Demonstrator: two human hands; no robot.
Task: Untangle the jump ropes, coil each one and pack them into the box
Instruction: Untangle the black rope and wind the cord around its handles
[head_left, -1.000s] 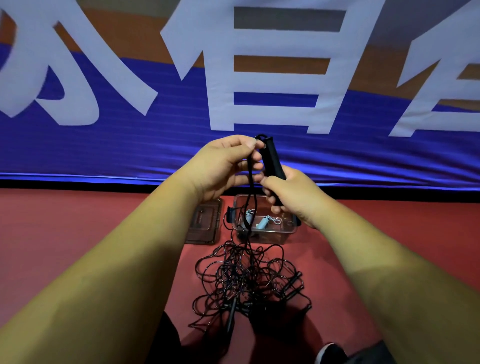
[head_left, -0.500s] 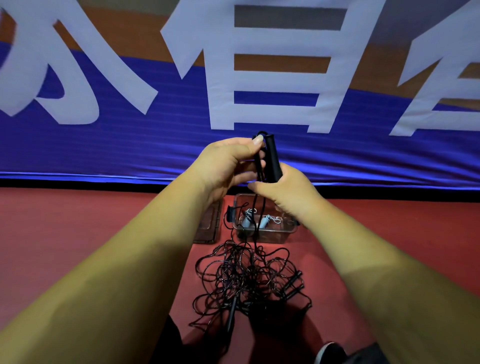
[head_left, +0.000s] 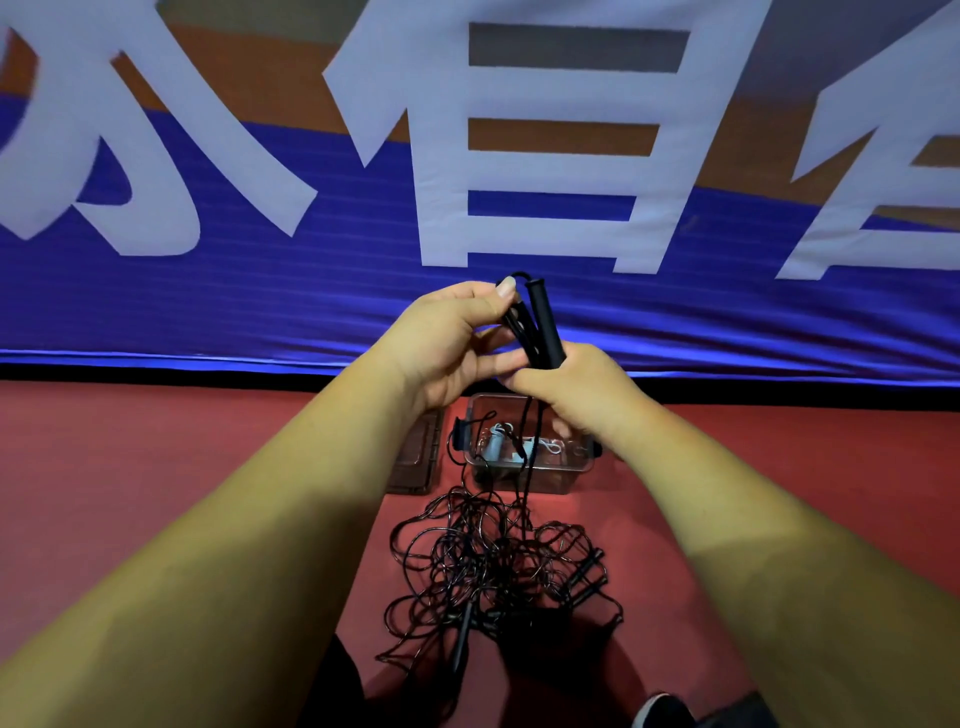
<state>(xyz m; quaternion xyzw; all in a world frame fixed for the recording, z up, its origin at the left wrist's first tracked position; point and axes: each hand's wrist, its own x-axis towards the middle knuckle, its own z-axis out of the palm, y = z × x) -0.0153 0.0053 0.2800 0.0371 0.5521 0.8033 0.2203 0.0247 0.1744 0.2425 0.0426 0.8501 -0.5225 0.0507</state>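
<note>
My right hand (head_left: 576, 387) grips a black jump rope handle (head_left: 545, 325) that points up. My left hand (head_left: 449, 338) pinches the black cord (head_left: 517, 325) beside that handle, with a small loop above my fingertips. The cord hangs down from both hands into a tangled heap of black jump ropes (head_left: 493, 566) on the red floor. Several black handles stick out of the heap. Behind the heap stands a clear plastic box (head_left: 478, 457) holding a light blue and white rope; my right wrist hides part of it.
The box's dark lid (head_left: 415, 457) lies flat to the left of the box. A large blue banner (head_left: 260, 301) with white characters hangs just behind. My knees and a shoe (head_left: 660, 709) show at the bottom edge.
Both hands stayed raised and close together. My left fingers shifted along the cord next to the handle, and my right hand turned slightly around the handle.
</note>
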